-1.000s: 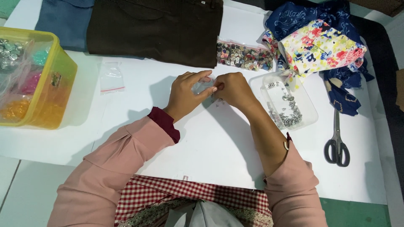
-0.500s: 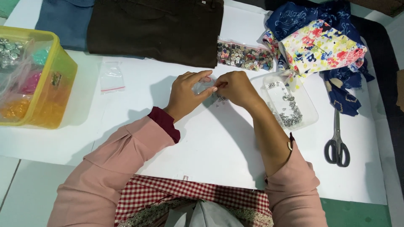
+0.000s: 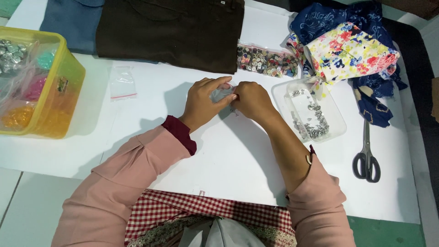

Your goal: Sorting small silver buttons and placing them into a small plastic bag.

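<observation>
two hands meet over the white table [image 3: 151, 114] — the left hand [image 3: 203, 103] and the right hand [image 3: 251, 100], fingertips together. between them sits one small clear plastic bag [image 3: 222, 93], greyish and crumpled, mostly covered by the fingers. the left hand's thumb and fingers are pinched on the bag's left edge; the right hand's fingertips press on its right edge, so the bag lies right in the meeting point of both grips, held just above the tabletop.

around them, counted: one clear plastic tray [image 3: 308, 110] just to the right of the right hand, holding a scatter of small silver metal pieces; one pair of scissors [image 3: 366, 155] with dark handles further right, well apart from the hands; one long clear bag of mixed buttons [image 3: 265, 60] beyond the hands; one small empty zip bag [image 3: 122, 82] lying flat to the left; one yellow plastic tub [image 3: 50, 103] at the far left with bagged bits in silver, teal, pink and orange. at the table's far edge lie two folded garments — one dark brown [image 3: 173, 29], one blue [image 3: 73, 23] — and a floral fabric bundle [image 3: 352, 52] on dark blue printed cloth [image 3: 375, 103].
</observation>
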